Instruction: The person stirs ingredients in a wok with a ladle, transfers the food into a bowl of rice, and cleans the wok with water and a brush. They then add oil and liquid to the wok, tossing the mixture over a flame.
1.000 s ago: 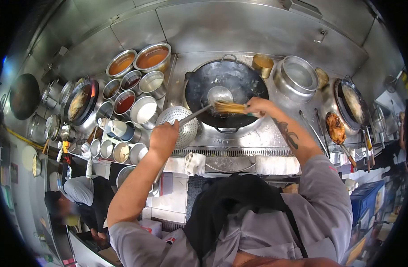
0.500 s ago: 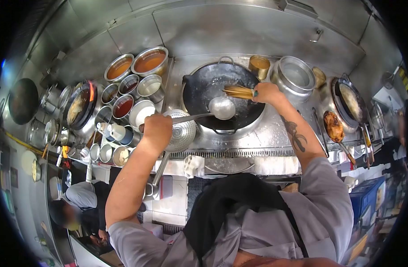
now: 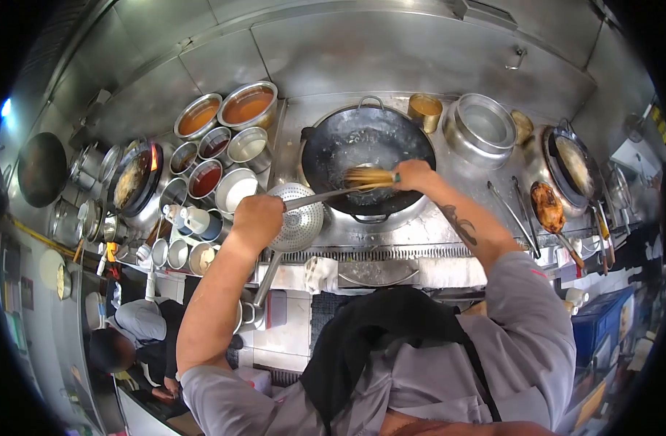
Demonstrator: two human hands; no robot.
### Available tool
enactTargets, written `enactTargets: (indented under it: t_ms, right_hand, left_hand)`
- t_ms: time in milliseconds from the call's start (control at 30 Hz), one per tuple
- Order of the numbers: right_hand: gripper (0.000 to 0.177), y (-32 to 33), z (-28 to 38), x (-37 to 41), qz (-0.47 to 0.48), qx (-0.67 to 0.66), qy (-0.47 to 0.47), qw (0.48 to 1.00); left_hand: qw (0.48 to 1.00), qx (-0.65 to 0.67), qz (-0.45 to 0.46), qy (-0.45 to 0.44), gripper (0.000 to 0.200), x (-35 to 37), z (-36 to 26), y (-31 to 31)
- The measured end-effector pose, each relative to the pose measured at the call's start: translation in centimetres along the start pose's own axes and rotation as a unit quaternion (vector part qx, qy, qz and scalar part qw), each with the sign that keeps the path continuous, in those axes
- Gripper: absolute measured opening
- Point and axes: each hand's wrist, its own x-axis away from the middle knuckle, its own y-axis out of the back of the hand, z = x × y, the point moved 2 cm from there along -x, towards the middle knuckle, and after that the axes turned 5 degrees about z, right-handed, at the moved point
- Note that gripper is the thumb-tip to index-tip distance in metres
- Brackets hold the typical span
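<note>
My left hand (image 3: 259,221) is closed around the handle of a steel ladle (image 3: 317,198), whose bowl is over the near part of a large black wok (image 3: 322,142). My right hand (image 3: 416,176) grips a bamboo wok brush (image 3: 368,176) with its bristles over the ladle's bowl, hiding most of it. Bubbly water wets the inside of the wok. Beneath my left forearm and the ladle handle lies a perforated skimmer (image 3: 301,227), its handle pointing toward me.
Left of the wok stand several metal pots of sauces and powders (image 3: 202,178) and two bowls of orange liquid (image 3: 248,105). To the right are a lidded-looking steel pot (image 3: 485,127), tongs (image 3: 513,214) and a browned ladle (image 3: 547,207). A co-worker (image 3: 140,327) bends at lower left.
My right hand has brought the brush down and left, onto the ladle's bowl. The ladle has shifted slightly right and its bowl is now mostly covered.
</note>
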Motion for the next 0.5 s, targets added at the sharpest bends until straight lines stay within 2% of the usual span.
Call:
enactTargets:
  t_ms: [33,67,100,167,200,233,300,433,467,500]
  right_hand:
    - [0.028,-0.1,-0.5,-0.6,0.022,0.021,-0.037,0.999]
    - [0.029,-0.3,-0.2,-0.9,-0.024,0.038,-0.043,0.998]
    - [0.029,-0.6,0.8,-0.5,-0.025,0.039,-0.041,0.998]
    - [0.028,-1.3,2.5,0.3,-0.025,0.065,0.001,0.998]
    - [0.025,-1.8,1.9,0.5,0.012,0.044,0.033,0.998]
    - [0.025,-1.4,1.1,0.2,0.012,0.044,0.032,0.998]
    - [0.031,-0.6,-0.8,-0.7,0.006,0.053,-0.06,0.997]
    - [0.026,-3.0,1.9,-0.9,-0.036,0.019,-0.076,0.996]
    - [0.035,-4.0,2.4,-0.4,-0.01,-0.007,-0.071,0.997]
    - [0.035,-4.1,1.7,-0.4,-0.011,-0.008,-0.071,0.997]
  left_hand:
    - [1.0,-0.001,-0.011,-0.001,0.014,0.0,0.0,-0.6]
    - [1.0,-0.003,-0.025,-0.002,0.015,-0.1,0.1,-0.9]
    - [1.0,-0.003,-0.026,0.001,0.015,-0.2,0.0,-1.0]
    - [1.0,-0.017,-0.004,0.002,0.015,-0.5,-0.3,-0.8]
    - [1.0,-0.017,-0.003,0.0,0.015,-0.4,-0.4,-0.4]
    - [1.0,-0.018,0.004,0.005,0.015,-0.3,-0.4,0.0]
    - [1.0,-0.017,0.013,0.014,0.015,-0.2,-0.5,0.1]
    - [1.0,-0.02,0.0,0.011,0.011,-0.8,-1.1,-0.6]
    - [0.999,-0.035,-0.014,0.018,0.009,-0.9,-1.2,-0.3]
    - [0.999,-0.036,-0.015,0.018,0.009,-0.7,-1.5,-0.3]
